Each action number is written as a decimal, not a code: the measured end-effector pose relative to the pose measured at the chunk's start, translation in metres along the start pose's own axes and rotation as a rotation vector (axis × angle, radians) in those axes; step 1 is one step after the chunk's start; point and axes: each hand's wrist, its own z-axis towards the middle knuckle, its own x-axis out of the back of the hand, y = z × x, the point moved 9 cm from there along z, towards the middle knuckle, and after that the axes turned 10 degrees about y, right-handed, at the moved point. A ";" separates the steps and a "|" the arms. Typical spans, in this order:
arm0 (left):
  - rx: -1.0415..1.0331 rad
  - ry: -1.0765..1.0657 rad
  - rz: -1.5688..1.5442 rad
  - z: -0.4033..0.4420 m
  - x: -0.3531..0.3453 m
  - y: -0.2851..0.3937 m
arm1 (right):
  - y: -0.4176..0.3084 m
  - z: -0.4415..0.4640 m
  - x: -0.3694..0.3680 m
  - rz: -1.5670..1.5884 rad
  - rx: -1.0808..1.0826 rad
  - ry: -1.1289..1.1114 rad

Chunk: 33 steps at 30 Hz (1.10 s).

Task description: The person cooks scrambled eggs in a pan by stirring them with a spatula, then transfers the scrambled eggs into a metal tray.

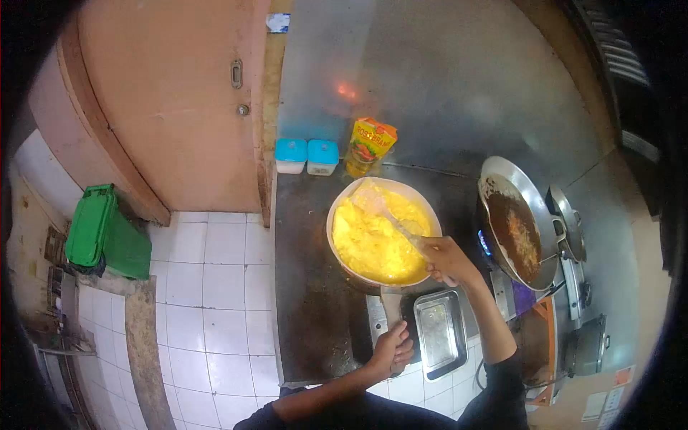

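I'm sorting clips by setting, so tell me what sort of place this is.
Most likely a kitchen, perhaps a small commercial one: a frying pan holds yellow food, a wok of brown liquid sits over a blue flame, and a cooking-oil pouch stands by the metal wall.

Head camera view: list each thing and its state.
Pan: holding yellow food
Spatula: head in the food
Left hand: closed on pan handle
Right hand: gripping spatula
Wok: holding brown liquid
Burner flame: lit, blue
Metal tray: open side up
Two tubs: blue lids on
Pouch: standing
Green bin: lid down
Door: appears shut
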 end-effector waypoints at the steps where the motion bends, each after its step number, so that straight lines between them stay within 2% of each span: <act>1: -0.014 0.000 0.004 0.000 -0.001 0.001 | -0.001 0.000 0.002 -0.026 0.012 0.008; 8: -0.017 0.000 0.019 -0.004 -0.004 0.002 | 0.005 0.006 -0.006 -0.075 -0.048 0.026; 14: -0.024 0.004 0.008 -0.004 -0.004 0.003 | 0.013 0.012 -0.007 -0.031 -0.112 -0.044; 25: -0.025 0.001 0.022 -0.006 -0.005 0.003 | 0.017 -0.003 -0.017 0.199 -0.220 -0.210; 33: -0.024 0.023 0.032 -0.006 -0.005 0.004 | 0.014 -0.005 -0.014 0.167 -0.144 -0.057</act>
